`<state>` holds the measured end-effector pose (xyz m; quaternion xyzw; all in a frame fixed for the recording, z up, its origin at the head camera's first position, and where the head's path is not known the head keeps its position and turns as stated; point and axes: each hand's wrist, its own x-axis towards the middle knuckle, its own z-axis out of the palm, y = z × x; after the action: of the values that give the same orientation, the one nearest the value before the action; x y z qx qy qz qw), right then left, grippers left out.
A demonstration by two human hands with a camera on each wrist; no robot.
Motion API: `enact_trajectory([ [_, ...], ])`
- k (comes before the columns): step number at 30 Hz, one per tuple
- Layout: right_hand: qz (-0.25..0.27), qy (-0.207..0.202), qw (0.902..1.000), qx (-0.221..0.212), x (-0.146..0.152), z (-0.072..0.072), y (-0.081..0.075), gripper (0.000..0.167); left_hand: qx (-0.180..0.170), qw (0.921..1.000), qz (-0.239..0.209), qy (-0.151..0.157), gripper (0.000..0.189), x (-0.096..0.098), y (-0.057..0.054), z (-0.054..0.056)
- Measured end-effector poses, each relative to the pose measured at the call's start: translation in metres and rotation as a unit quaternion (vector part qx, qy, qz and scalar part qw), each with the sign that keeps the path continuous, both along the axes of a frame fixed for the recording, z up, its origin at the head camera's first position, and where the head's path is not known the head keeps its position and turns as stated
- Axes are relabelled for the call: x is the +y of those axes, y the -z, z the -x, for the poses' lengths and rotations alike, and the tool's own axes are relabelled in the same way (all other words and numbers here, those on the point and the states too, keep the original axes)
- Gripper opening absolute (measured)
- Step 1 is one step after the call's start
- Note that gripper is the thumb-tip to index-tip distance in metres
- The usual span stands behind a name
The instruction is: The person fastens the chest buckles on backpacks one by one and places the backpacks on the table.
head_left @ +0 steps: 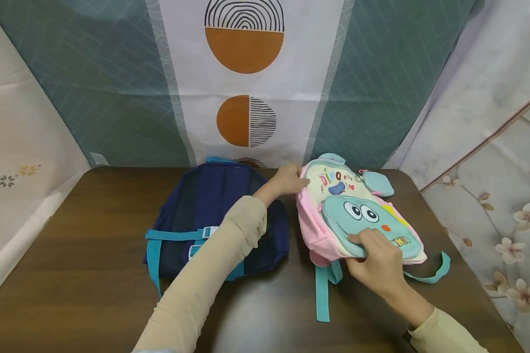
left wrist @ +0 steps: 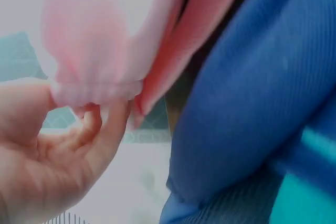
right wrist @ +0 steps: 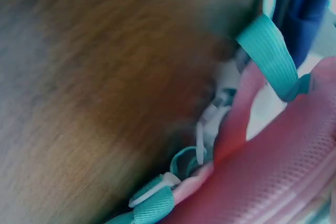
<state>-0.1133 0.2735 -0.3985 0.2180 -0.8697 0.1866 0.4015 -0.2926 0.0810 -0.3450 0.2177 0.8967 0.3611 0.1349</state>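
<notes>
A small pink and cream children's backpack [head_left: 314, 218] with a mint dinosaur-face pocket lies front up, tilted, at the right of the table. My left hand [head_left: 286, 180] pinches its upper left side; in the left wrist view the thumb and fingers of that hand [left wrist: 68, 150] close on gathered pink fabric. At the bottom edge my right hand [head_left: 377, 260] grips the bag, thumb on the front pocket and fingers hidden underneath. From below, the right wrist view shows the pink mesh back [right wrist: 273, 166] and teal straps [right wrist: 270, 56], with the right hand out of sight.
A navy backpack [head_left: 216, 196] with teal straps and white buckles lies left of the pink one, partly behind my left forearm. Teal strap ends [head_left: 322, 294] trail onto the brown wooden table [head_left: 92, 255]. A patterned cloth [head_left: 128, 98] hangs at the table's back edge.
</notes>
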Motion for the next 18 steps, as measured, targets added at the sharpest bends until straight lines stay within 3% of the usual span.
enact_trajectory([
  [2,0.057,-0.005,0.9981,0.025,0.005,0.0,-0.003,0.021,-0.013,0.9994,-0.027,-0.015,0.026,-0.001,0.001,-0.002],
  [5,0.137,-0.002,0.9898,0.041,0.008,-0.004,-0.009,0.018,-0.034,0.9987,-0.032,-0.021,0.03,-0.003,0.008,-0.002],
  [9,0.251,0.014,0.9665,0.053,0.013,-0.015,-0.021,0.006,-0.051,0.9984,0.022,-0.007,0.033,-0.006,0.02,0.002],
  [12,0.335,0.016,0.9399,0.064,0.019,-0.019,-0.03,0.003,-0.042,0.9936,0.104,0.015,0.03,-0.006,0.024,0.001],
  [14,0.384,0.011,0.9204,0.074,0.024,-0.02,-0.035,0.004,-0.036,0.9891,0.133,0.05,0.028,-0.003,0.045,0.016],
  [18,0.474,-0.017,0.8737,0.11,0.029,-0.02,-0.054,0.009,-0.059,0.9784,0.169,0.103,0.032,0.007,0.061,0.027],
])
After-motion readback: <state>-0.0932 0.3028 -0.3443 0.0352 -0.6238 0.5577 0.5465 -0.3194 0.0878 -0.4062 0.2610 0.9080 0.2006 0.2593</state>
